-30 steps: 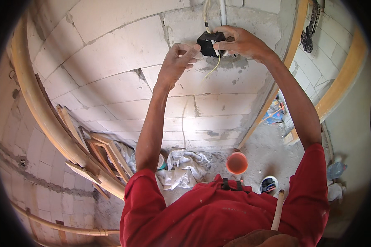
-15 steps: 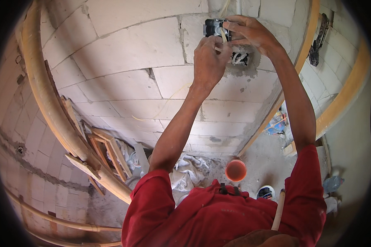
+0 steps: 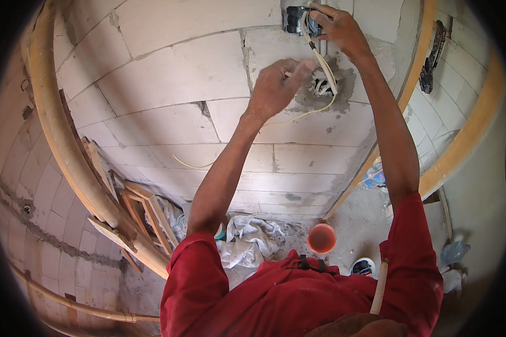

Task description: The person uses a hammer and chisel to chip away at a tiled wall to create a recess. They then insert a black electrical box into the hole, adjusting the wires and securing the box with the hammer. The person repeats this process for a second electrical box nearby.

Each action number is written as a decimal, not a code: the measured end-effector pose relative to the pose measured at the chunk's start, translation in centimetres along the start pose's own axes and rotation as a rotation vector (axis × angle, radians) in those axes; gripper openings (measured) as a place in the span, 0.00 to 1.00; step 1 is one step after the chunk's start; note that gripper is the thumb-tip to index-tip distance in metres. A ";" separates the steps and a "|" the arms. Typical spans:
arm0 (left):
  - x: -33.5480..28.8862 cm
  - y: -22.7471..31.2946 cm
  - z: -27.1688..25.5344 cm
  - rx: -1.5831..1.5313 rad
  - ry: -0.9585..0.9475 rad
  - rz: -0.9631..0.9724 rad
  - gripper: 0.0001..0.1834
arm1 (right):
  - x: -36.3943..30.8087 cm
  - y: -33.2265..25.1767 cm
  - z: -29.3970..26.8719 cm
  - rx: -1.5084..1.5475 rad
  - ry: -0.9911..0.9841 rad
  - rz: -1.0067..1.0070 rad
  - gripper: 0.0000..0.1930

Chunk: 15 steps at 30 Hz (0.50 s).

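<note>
My right hand (image 3: 343,32) grips the right side of a black electrical box (image 3: 293,20) high on the block wall, fingers above and below it. Out of the box hangs a pale cable (image 3: 323,66) with a dark band near its top. A thin yellow wire (image 3: 301,118) curves from the cable's lower end leftward behind my left forearm. My left hand (image 3: 276,89) is closed, lower left of the box and apart from it; a small pale end shows between its fingers, too little to name. Behind the cable's end sits a wall opening (image 3: 321,86) with bunched wires, ringed by grey mortar.
Wooden poles (image 3: 73,151) bend along the left, and another timber (image 3: 413,62) stands at right. Below on the floor are an orange bucket (image 3: 321,238), a white bucket (image 3: 363,266), white sheeting (image 3: 247,238), scrap boards (image 3: 146,210) and a plastic bottle (image 3: 454,252).
My left hand has come away from the box, down and left, uncovering the hanging cable. My right hand stays at the box, and both appear slightly higher in the picture.
</note>
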<state>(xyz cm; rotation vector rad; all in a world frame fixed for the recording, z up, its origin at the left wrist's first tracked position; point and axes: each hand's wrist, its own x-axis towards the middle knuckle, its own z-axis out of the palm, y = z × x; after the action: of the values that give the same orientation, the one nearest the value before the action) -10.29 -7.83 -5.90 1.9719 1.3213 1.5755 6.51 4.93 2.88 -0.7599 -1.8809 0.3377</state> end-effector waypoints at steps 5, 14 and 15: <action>5.7 0.0 -2.0 0.296 0.223 0.266 0.33 | 1.1 2.8 0.9 -0.241 0.307 -0.288 0.22; 11.6 -0.9 -5.4 1.052 0.229 0.893 0.42 | -2.8 2.7 1.4 0.183 0.226 -0.201 0.26; 11.6 -1.0 -5.6 1.070 0.245 0.946 0.41 | -3.5 2.2 1.1 0.143 0.195 -0.113 0.25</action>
<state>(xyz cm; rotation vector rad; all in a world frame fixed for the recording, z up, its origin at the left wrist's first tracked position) -15.93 0.17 2.48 3.5508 1.6311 1.5994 7.17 4.47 -1.27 -0.5669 -1.6887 0.3114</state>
